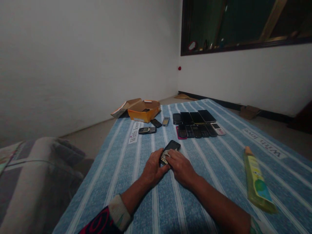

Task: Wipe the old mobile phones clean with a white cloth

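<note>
A dark mobile phone (173,145) lies on the striped cloth between my two hands, its keypad end toward me. My left hand (154,167) grips the phone along its left side and lower end. In the fingers of my right hand (181,167) is a small pale cloth (165,155), pressed onto the phone's face. The cloth and fingers hide part of the keypad. Just beyond, an old keypad phone (147,130), a dark phone (156,123) and a silver phone (165,121) lie loose.
An opened orange cardboard box (143,116) stands at the table's far left. Several phones lie in two rows at the back right, among them a white phone (218,128). A bottle of yellow-green liquid (258,183) lies on the right of the blue striped tablecloth (117,182).
</note>
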Available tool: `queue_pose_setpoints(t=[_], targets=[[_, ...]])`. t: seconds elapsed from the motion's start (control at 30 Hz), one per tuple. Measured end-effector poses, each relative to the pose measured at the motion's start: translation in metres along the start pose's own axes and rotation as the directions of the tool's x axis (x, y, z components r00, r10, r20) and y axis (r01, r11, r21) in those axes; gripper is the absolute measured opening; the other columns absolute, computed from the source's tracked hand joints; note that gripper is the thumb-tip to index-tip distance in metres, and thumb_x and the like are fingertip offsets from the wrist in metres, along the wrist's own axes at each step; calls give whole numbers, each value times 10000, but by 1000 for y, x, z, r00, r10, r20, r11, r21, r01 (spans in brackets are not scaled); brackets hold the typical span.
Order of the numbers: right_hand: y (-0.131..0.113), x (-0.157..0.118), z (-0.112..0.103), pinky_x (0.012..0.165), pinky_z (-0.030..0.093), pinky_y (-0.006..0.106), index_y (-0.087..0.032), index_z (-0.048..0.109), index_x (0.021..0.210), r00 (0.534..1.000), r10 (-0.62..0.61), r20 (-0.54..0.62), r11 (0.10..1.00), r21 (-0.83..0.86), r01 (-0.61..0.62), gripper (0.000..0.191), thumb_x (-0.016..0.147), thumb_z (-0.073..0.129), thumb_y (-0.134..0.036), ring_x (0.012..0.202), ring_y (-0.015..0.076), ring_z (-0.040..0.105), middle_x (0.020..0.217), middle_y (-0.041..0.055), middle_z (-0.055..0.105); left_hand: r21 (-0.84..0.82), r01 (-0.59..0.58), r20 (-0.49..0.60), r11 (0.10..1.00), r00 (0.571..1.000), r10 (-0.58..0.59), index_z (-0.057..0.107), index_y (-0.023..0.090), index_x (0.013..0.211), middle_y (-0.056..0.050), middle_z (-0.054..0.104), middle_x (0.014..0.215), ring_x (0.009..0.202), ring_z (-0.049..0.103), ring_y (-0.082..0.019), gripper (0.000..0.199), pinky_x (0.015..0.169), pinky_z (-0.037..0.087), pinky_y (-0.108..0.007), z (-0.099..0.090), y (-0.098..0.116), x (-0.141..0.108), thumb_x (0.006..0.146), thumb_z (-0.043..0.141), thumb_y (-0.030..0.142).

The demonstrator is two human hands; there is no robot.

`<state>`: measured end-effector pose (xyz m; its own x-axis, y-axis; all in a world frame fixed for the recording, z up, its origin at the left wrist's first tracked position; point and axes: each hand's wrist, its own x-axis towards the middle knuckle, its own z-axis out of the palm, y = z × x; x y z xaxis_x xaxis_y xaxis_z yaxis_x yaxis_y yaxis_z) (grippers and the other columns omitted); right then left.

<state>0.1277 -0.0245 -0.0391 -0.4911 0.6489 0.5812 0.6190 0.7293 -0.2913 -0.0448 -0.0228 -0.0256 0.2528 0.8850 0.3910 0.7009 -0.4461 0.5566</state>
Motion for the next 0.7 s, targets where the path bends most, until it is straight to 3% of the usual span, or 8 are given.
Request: queue_pose_setpoints(t=[0.2,0.5,0.7], targets=[[4,0,-2,1062,425,504,-113,601,1230,999,39,-3,999,-25,-39,441,822,490,11,1260,279,519,1269,186,616,11,-2,16,1000,1000,2,505,153,1297,-128,643,1207,1117,607,-294,626,967,499,-473,-1,1,-1,740,702,363],[-16,1,-6,1087,413,446,-93,617,1191,995,-92,22,995,42,91,424,807,489,33,1270,261,516,1287,179,612,6,-44,-7,999,999,44,515,128,1282,-138,657,1170,1065,631,-279,586,931,525,-455,0,-5,-1,761,666,352],[14,3,-2,1068,407,512,-111,600,1236,1000,22,-6,999,-24,-22,445,827,475,12,1263,277,515,1271,183,621,11,4,7,1000,1000,-4,509,138,1294,-130,654,1191,1086,622,-285,635,942,516,-460,-4,3,0,724,711,332]])
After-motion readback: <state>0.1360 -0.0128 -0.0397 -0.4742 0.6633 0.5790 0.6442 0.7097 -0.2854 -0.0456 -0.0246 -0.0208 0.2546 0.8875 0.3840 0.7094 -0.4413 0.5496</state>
